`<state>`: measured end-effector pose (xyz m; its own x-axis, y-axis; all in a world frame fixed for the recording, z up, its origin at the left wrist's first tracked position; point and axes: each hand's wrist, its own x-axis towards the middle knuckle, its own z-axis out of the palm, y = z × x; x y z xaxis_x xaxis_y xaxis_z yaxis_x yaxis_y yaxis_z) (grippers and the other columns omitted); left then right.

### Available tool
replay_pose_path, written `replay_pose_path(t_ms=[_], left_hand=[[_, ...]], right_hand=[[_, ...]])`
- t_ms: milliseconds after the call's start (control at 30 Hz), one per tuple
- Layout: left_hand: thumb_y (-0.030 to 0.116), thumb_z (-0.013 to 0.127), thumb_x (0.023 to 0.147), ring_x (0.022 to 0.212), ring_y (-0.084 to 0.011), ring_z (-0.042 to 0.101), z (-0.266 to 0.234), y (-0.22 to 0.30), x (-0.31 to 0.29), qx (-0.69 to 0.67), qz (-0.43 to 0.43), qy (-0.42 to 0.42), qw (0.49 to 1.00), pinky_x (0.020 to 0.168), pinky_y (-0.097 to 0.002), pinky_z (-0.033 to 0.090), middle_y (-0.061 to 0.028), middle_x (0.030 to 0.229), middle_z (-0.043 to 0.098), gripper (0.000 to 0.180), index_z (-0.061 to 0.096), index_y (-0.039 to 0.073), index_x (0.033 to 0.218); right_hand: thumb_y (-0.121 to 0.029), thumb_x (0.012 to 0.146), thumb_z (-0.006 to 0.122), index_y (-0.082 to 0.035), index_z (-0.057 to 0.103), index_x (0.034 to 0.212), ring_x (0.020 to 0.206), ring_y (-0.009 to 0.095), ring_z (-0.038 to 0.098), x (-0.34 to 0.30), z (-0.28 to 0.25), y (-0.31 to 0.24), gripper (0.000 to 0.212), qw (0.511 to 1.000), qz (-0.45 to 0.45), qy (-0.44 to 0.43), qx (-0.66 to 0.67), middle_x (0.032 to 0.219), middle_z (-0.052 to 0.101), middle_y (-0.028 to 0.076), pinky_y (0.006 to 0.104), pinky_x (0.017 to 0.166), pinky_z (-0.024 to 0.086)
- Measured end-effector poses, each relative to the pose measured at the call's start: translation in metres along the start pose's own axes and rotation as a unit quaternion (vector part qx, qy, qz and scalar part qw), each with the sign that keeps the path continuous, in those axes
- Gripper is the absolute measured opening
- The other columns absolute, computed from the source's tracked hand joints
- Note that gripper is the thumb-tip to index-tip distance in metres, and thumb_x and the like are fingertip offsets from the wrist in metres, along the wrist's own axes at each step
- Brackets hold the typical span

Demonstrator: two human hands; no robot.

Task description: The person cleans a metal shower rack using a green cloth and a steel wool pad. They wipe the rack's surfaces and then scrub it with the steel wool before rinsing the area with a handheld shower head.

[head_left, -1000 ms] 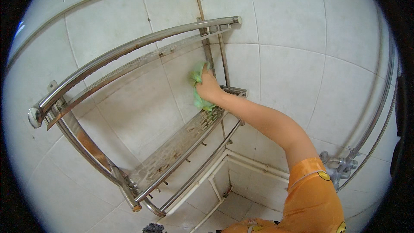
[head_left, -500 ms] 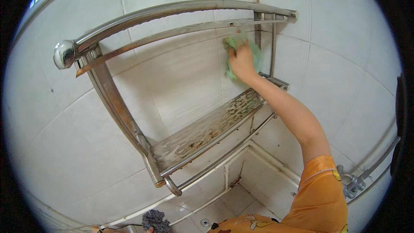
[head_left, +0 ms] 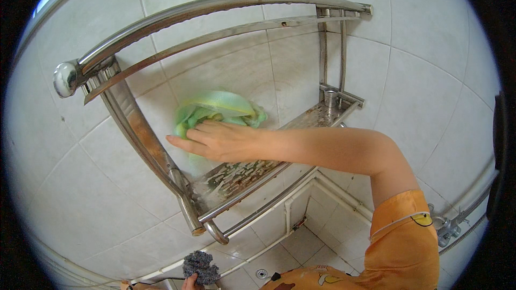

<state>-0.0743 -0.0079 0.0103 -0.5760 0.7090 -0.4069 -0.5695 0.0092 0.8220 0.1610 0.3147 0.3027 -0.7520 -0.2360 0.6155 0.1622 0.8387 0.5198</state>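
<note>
My right hand (head_left: 223,140) is closed around a crumpled green and yellow cloth (head_left: 217,103) and presses it to the white tiled wall, inside the metal rack. The rack's shelf (head_left: 236,180) lies just below the hand, its surface stained brown and wet. Rust marks the rack's left side post (head_left: 141,115), left of the cloth. At the lower edge, my left hand (head_left: 191,282) grips a dark grey scouring pad (head_left: 200,267); only its fingertips show.
Curved metal bars (head_left: 215,2) span the rack's top, ending in a round cap (head_left: 65,79) at left. A small metal cup (head_left: 331,96) stands at the shelf's right end. Pipes run below. A tap with a hose (head_left: 446,231) is at lower right, and a floor drain (head_left: 262,274) below.
My right hand has swept the cloth left and down across the tiles, from the rack's right side towards its left post. The small cup has come into view.
</note>
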Motion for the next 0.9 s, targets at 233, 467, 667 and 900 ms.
replay_pose_path(t_ms=[233, 467, 667, 900], left_hand=[[0.015, 0.062, 0.079, 0.048, -0.0039, 0.029, 0.05, 0.017, -0.029, 0.01, 0.038, 0.049, 0.998, 0.043, -0.0208, 0.022, 0.0086, 0.06, 0.039, 0.011, 0.055, 0.013, 0.072], [0.017, 0.062, 0.08, 0.049, -0.0044, 0.032, 0.019, 0.013, -0.028, 0.003, 0.068, 0.08, 0.995, 0.044, -0.0201, 0.024, 0.0079, 0.06, 0.042, 0.009, 0.056, 0.012, 0.075], [0.017, 0.061, 0.08, 0.046, -0.0046, 0.027, 0.027, 0.017, -0.029, 0.033, 0.07, 0.059, 0.995, 0.042, -0.022, 0.02, 0.0082, 0.055, 0.034, 0.02, 0.05, 0.015, 0.064], [0.013, 0.06, 0.081, 0.045, -0.0049, 0.026, 0.026, 0.02, -0.041, 0.008, 0.071, 0.078, 0.994, 0.042, -0.0231, 0.019, 0.0075, 0.054, 0.031, 0.027, 0.045, 0.016, 0.059]], right_hand=[[-0.015, 0.076, 0.053, -0.011, 0.056, 0.109, 0.113, 0.025, 0.043, -0.007, -0.001, 0.006, 0.033, 0.977, -0.034, 0.061, -0.2, 0.127, 0.046, 0.005, 0.0345, 0.077, 0.037], [-0.021, 0.071, 0.065, -0.024, 0.05, 0.12, 0.129, 0.043, 0.026, 0.001, -0.025, 0.018, 0.051, 0.996, -0.005, -0.066, -0.057, 0.142, 0.031, 0.007, 0.0514, 0.078, 0.048], [-0.015, 0.081, 0.054, -0.014, 0.045, 0.128, 0.123, 0.029, 0.042, 0.001, -0.009, 0.054, 0.048, 0.957, -0.277, -0.041, -0.08, 0.138, 0.038, 0.009, 0.037, 0.093, 0.046], [-0.001, 0.071, 0.056, -0.015, 0.039, 0.134, 0.126, 0.026, 0.039, 0.007, -0.065, 0.079, 0.067, 0.981, 0.183, -0.052, -0.036, 0.14, 0.037, 0.005, 0.0353, 0.098, 0.041]])
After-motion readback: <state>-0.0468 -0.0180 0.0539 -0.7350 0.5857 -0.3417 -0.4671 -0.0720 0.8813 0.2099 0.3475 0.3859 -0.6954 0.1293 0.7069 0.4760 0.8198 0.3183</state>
